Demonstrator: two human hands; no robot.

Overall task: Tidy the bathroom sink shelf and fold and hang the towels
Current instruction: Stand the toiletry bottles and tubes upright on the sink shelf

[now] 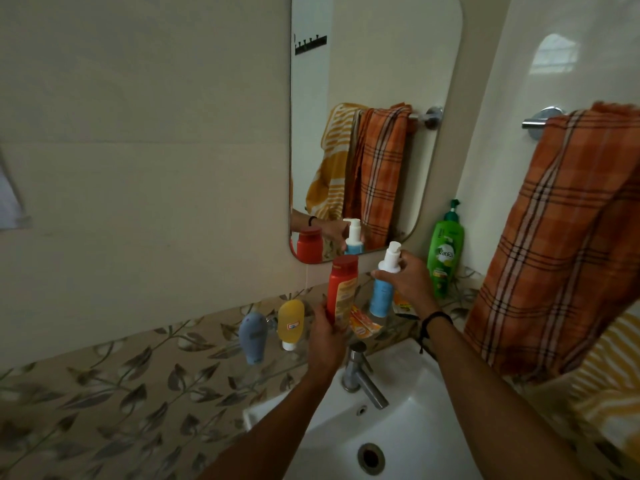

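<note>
My left hand (325,336) grips a red bottle (343,287) with an orange label, held upright over the glass shelf (391,322) above the sink. My right hand (410,284) holds a blue-and-white pump bottle (382,289) just to the right of it. Orange sachets (363,325) lie on the shelf between the two bottles. A yellow tube (291,322) and a grey-blue tube (252,336) stand cap-down at the shelf's left. A green shampoo bottle (445,254) stands at the right. An orange plaid towel (561,237) hangs loosely on the rail (535,123), with a yellow striped towel (613,382) below it.
A mirror (374,98) on the wall reflects both towels and the bottles. The white sink (391,427) with a steel tap (363,375) lies under my arms. Leaf-patterned tiles (121,393) run along the wall to the left.
</note>
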